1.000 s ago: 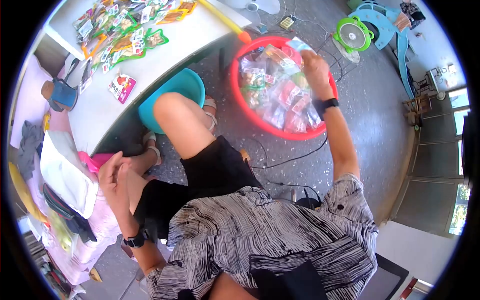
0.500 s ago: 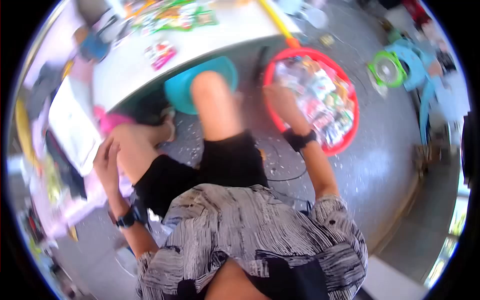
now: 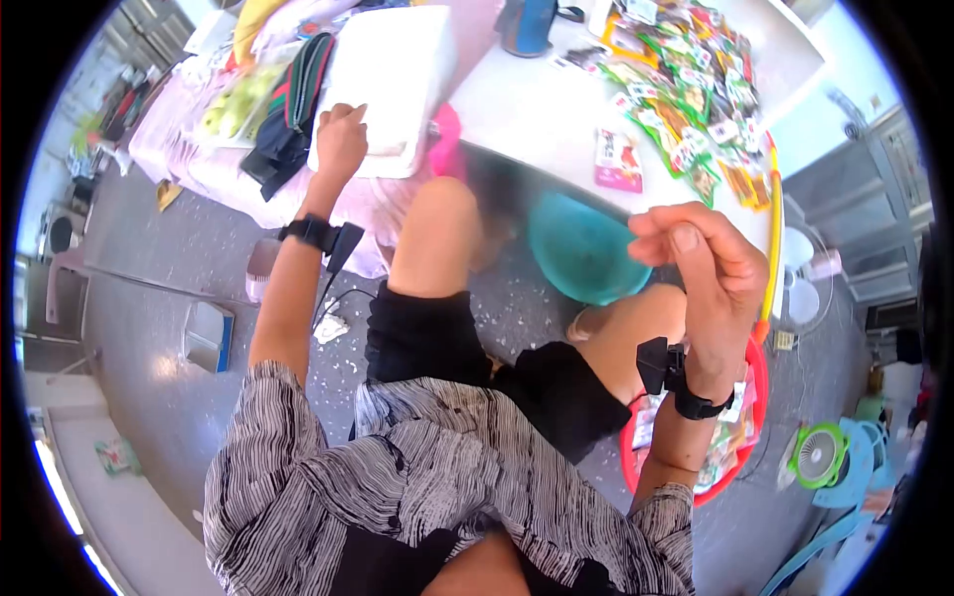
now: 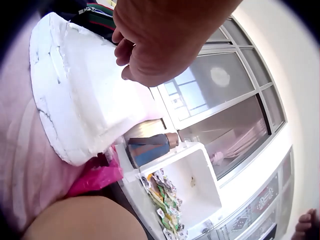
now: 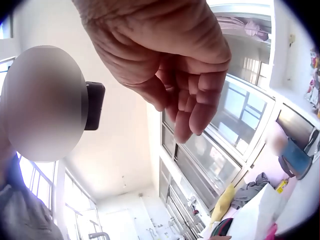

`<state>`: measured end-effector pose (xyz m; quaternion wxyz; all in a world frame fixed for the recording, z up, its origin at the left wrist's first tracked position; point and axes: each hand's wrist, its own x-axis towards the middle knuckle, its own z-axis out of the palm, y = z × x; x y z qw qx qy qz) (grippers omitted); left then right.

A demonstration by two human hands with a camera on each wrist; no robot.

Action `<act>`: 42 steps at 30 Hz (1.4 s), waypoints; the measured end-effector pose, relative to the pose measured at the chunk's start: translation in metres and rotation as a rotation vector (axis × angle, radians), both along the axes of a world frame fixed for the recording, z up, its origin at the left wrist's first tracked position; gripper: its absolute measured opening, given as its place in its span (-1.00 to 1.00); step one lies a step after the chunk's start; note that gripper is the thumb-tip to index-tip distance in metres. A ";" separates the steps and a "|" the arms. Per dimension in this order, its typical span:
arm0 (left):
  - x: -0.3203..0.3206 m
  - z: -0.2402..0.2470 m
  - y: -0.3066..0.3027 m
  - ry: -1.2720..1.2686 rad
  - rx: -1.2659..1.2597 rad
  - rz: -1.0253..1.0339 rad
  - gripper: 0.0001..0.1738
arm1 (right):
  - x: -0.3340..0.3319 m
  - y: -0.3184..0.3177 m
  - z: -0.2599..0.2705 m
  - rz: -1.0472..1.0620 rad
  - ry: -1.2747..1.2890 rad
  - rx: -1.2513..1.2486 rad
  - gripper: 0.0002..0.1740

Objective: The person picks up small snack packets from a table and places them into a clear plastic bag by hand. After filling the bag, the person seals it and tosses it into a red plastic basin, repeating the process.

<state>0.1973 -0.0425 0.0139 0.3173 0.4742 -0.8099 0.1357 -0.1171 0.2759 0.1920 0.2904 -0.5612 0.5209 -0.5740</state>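
Note:
My left hand (image 3: 343, 142) is over the near side of a white foam box (image 3: 390, 65), its fingers loosely bent. In the left wrist view the same hand (image 4: 160, 45) overlaps the far part of the foam box (image 4: 100, 82), with nothing showing between the fingers. My right hand (image 3: 711, 263) is raised near the white table (image 3: 556, 119), beside the teal basin (image 3: 586, 253). Its fingers hang loosely curled and hold nothing in the right wrist view (image 5: 180, 70). A pink-and-white packet (image 3: 618, 161) lies on the table near that hand.
Many snack packets (image 3: 686, 99) are heaped at the table's back right. A red basin (image 3: 631, 467) of packets is partly behind my right forearm. A dark bag (image 3: 291, 114) lies left of the foam box; a blue cup-like container (image 3: 525, 28) stands on the table.
The head view has turned left. My right hand has left the red basin, and the bluish packet it held there is gone from it. My left hand has moved from beside the knee to the foam box.

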 end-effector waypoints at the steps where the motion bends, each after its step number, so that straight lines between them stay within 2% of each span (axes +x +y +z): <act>1: -0.004 -0.003 -0.008 -0.051 0.095 0.090 -0.65 | 0.000 -0.011 -0.002 0.010 0.001 0.003 -0.78; 2: -0.005 -0.007 -0.015 -0.142 0.141 0.126 -0.70 | 0.000 -0.022 -0.006 0.018 0.000 0.008 -0.77; 4: -0.008 -0.013 -0.038 -0.484 0.512 0.232 -0.72 | -0.002 -0.049 -0.025 0.055 -0.053 0.083 -0.77; 5: 0.002 -0.037 -0.059 -0.324 0.503 0.183 -0.73 | -0.005 -0.057 -0.034 0.076 -0.058 0.098 -0.77; 8: -0.001 -0.023 -0.061 -0.348 0.507 0.197 -0.75 | -0.009 -0.076 -0.056 0.097 -0.076 0.161 -0.78; 11: 0.006 -0.029 -0.059 -0.210 0.369 0.107 -0.80 | -0.010 -0.091 -0.072 0.107 -0.078 0.225 -0.79; 15: 0.005 -0.002 -0.030 0.376 0.297 0.049 -0.86 | -0.015 -0.109 -0.091 0.137 -0.081 0.293 -0.79; 18: -0.030 0.032 0.009 0.803 0.344 -0.092 -0.86 | -0.017 -0.126 -0.109 0.154 -0.105 0.321 -0.77; 20: -0.066 0.039 0.028 1.014 0.416 -0.251 -0.88 | -0.018 -0.137 -0.119 0.164 -0.143 0.324 -0.75; 22: -0.107 0.049 0.049 1.041 0.475 -0.335 -0.95 | -0.019 -0.145 -0.128 0.167 -0.206 0.323 -0.72; 27: -0.189 0.028 0.059 0.801 0.447 -0.519 -0.95 | -0.034 -0.164 -0.147 0.093 -0.573 0.339 -0.60; 29: -0.208 0.020 0.062 0.564 0.442 -0.549 -0.89 | -0.044 -0.170 -0.167 -0.005 -0.590 0.338 -0.62; 32: -0.226 0.015 0.070 0.390 0.220 -0.503 -0.78 | -0.052 -0.167 -0.169 -0.117 -0.580 0.324 -0.71; 35: -0.232 0.015 0.073 0.376 0.462 -0.625 -0.73 | -0.052 -0.170 -0.170 -0.221 -0.614 0.328 -0.78; 38: -0.241 0.014 0.071 0.400 0.821 -0.655 -0.65 | -0.058 -0.177 -0.173 -0.285 -0.458 0.292 -0.75; 41: -0.250 0.011 0.063 0.339 0.931 -0.664 -0.61 | -0.065 -0.186 -0.190 -0.457 -0.023 0.227 -0.68; 42: -0.254 0.010 0.062 0.348 0.917 -0.668 -0.61 | -0.067 -0.188 -0.187 -0.481 0.015 0.231 -0.66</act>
